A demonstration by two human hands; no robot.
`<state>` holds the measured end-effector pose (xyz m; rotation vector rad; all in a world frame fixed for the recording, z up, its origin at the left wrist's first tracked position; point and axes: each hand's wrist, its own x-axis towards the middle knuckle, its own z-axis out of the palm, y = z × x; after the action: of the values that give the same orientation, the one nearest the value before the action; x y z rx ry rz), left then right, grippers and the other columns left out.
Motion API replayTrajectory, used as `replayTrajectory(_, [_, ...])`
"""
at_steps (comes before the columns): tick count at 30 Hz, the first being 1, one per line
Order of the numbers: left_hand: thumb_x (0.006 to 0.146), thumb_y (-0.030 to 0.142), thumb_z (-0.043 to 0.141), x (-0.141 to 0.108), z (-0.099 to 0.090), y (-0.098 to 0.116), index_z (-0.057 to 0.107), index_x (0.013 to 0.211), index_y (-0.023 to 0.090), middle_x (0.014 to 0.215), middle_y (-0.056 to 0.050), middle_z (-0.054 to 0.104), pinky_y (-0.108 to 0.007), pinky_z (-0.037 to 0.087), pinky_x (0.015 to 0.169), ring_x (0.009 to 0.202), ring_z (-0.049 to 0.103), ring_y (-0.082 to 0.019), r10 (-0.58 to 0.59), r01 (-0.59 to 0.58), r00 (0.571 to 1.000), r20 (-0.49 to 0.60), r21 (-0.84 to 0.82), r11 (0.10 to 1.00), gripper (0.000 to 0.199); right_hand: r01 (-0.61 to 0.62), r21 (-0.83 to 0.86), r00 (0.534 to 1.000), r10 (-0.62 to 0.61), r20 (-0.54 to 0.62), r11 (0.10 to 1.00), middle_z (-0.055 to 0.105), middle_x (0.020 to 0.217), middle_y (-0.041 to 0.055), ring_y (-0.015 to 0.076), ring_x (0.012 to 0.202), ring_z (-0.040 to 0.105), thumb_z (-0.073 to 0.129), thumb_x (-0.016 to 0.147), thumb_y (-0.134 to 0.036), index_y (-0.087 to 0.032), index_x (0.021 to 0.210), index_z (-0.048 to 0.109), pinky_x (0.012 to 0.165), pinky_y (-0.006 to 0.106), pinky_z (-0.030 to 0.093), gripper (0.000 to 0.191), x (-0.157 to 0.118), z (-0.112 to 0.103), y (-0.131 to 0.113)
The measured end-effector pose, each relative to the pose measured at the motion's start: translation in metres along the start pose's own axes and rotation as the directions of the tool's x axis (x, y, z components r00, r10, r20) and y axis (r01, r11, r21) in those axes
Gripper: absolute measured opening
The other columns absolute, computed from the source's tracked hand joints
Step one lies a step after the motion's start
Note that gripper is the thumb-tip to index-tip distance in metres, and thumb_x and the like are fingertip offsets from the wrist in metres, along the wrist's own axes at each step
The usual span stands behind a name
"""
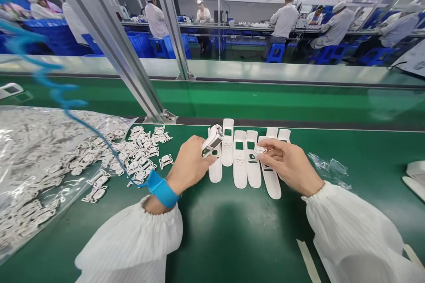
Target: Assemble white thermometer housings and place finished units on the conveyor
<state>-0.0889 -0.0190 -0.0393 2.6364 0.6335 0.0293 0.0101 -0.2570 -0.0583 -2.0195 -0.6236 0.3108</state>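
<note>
Item: L hand [190, 170] is gripping a white plastic housing [212, 140] betw. thumb & fingers; R hand [289, 164] is pinching a small white clip [260, 151] above a row of approx. 7 white strips [240, 170] lying on the green counter [229, 225]. Loose clips [142, 152] are sitting in a heap next to a clear bag [40, 172] holding many more. Blue wrist strap [161, 189] is circling L wrist.

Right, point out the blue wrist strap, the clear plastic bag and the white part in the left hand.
Blue wrist strap [162, 189], head view, band's middle.
Clear plastic bag [109, 118], head view, top edge.
White part [212, 140], head view, upper face.
</note>
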Motion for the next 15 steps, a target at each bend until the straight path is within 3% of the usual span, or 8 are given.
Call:
replayTrajectory(3, [0.083,0.026,0.066,-0.004,0.009,0.006,0.060,0.093,0.017,0.107,-0.007,0.061,-0.030,0.040,0.071,0.088,0.059,-0.021,0.000,0.001,1.000,-0.014,0.032,0.999,0.015,0.082,-0.144,0.997,-0.078,0.027,0.986,0.071,0.092,0.0056,0.0213,0.082,0.065,0.064,0.087,-0.044,-0.022,0.110,0.069,0.075,0.038,0.054,0.032,-0.002,0.006,-0.003])
replayTrajectory(7, [0.085,0.026,0.063,-0.007,0.011,0.010,0.057,0.086,0.017,0.105,-0.006,0.058,-0.030,0.039,0.070,0.084,0.056,-0.019,0.010,-0.010,1.000,-0.020,0.022,1.000,0.011,0.151,-0.428,0.987,-0.158,0.019,0.891,0.071,0.105,0.0071,0.0277,0.096,0.061,0.056,0.093,-0.040,-0.025,0.112,0.069,0.086,0.050,0.044,0.027,-0.005,0.010,-0.004])
replayTrajectory(11, [0.083,0.027,0.065,-0.006,0.010,0.009,0.054,0.078,0.017,0.103,-0.006,0.058,-0.030,0.037,0.067,0.080,0.054,-0.018,-0.005,0.006,1.000,-0.017,0.037,0.999,0.016,0.172,-0.496,0.981,-0.196,0.003,0.851,0.071,0.106,0.0056,0.0276,0.096,0.060,0.054,0.095,-0.037,-0.029,0.114,0.067,0.088,0.052,0.036,0.025,-0.005,0.009,-0.001])
replayTrajectory(15, [0.083,0.027,0.066,-0.004,0.011,0.008,0.058,0.086,0.017,0.105,-0.006,0.059,-0.029,0.038,0.068,0.083,0.056,-0.019,-0.003,0.004,1.000,-0.026,0.029,1.000,0.014,0.192,-0.551,0.972,-0.235,-0.009,0.812,0.070,0.106,0.0043,0.0260,0.095,0.058,0.053,0.096,-0.040,-0.032,0.111,0.070,0.082,0.048,0.033,0.024,-0.006,0.013,0.005])
